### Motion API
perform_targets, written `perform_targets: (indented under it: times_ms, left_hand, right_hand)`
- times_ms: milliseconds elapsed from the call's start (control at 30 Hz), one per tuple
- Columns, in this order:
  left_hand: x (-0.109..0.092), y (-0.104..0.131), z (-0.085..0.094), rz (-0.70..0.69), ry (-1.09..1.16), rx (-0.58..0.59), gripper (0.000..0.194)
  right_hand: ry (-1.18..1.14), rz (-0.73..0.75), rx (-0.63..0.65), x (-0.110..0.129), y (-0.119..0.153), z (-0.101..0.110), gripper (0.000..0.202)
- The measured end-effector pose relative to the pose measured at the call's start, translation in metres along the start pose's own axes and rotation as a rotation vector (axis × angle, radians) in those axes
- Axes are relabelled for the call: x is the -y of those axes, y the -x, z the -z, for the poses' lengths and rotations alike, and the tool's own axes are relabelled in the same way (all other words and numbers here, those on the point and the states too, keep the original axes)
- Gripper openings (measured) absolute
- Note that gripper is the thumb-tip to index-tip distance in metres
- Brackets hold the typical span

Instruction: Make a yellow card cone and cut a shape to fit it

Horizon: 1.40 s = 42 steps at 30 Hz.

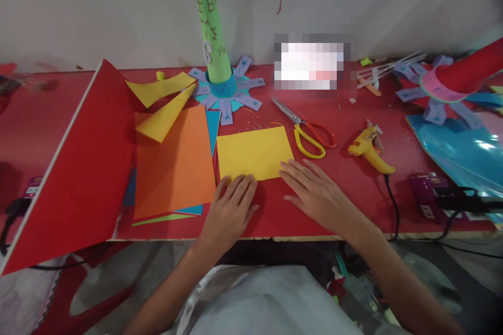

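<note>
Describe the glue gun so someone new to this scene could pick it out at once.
On the red table, find the flat yellow sheet, then the scissors with red and yellow handles to its right. The glue gun lies right of those, before the purple box. It is yellow and pistol-shaped, and unlike the scissors it trails a black cord.

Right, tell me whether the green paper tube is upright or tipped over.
Upright: the green paper tube has its base in the blue ring and rises past the picture's top edge.
</note>
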<state>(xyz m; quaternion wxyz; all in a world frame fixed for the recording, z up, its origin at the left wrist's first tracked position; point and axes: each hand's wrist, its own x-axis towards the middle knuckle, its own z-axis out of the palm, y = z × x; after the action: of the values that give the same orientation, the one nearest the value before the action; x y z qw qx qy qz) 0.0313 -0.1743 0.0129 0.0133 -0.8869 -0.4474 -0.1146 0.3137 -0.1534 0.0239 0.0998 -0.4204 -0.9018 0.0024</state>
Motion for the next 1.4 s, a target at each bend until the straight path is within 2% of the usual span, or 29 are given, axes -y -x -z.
perform_targets:
  times_ms: [100, 167, 333, 400, 533, 733, 900, 1033, 1133, 1233, 1400]
  left_hand:
    - [0.000, -0.004, -0.002, 0.006, 0.033, -0.032, 0.044]
    - [0.002, -0.005, -0.003, -0.003, 0.043, -0.005, 0.047]
    - [0.006, -0.003, -0.004, 0.032, 0.010, 0.099, 0.053]
    - [0.007, -0.002, -0.003, 0.028, 0.003, 0.109, 0.053]
    - [0.007, -0.001, -0.002, 0.029, 0.004, 0.123, 0.054]
    - [0.006, 0.000, -0.001, 0.036, 0.009, 0.146, 0.055]
    - [0.008, 0.001, -0.003, 0.045, 0.045, 0.129, 0.055]
    - [0.010, 0.002, -0.006, 0.040, 0.051, 0.090, 0.055]
    - [0.011, 0.002, -0.006, 0.021, 0.044, 0.081, 0.055]
    - [0.012, 0.001, -0.005, 0.021, 0.057, 0.097, 0.055]
    - [0.011, 0.000, -0.005, 0.037, 0.054, 0.110, 0.055]
  right_hand:
    - [-0.021, 0.062, 0.019, 0.021, -0.017, -0.003, 0.051]
    - [-0.028, 0.084, 0.036, 0.034, -0.023, -0.011, 0.059]
    - [-0.038, 0.069, 0.057, 0.043, -0.016, -0.025, 0.080]
    - [-0.056, 0.054, 0.071, 0.040, -0.009, -0.023, 0.080]
    - [-0.063, 0.014, 0.078, 0.033, 0.002, -0.014, 0.068]
    - [-0.106, -0.090, -0.005, 0.019, 0.021, -0.015, 0.056]
    - [-0.229, -0.215, -0.088, -0.008, 0.034, -0.015, 0.038]
    - [-0.353, -0.242, -0.139, -0.034, 0.049, -0.007, 0.036]
    - [-0.299, -0.208, -0.096, -0.045, 0.062, -0.006, 0.027]
    - [-0.190, -0.199, -0.037, -0.046, 0.065, -0.009, 0.022]
    - [-0.063, -0.152, 0.051, -0.037, 0.046, -0.011, 0.027]
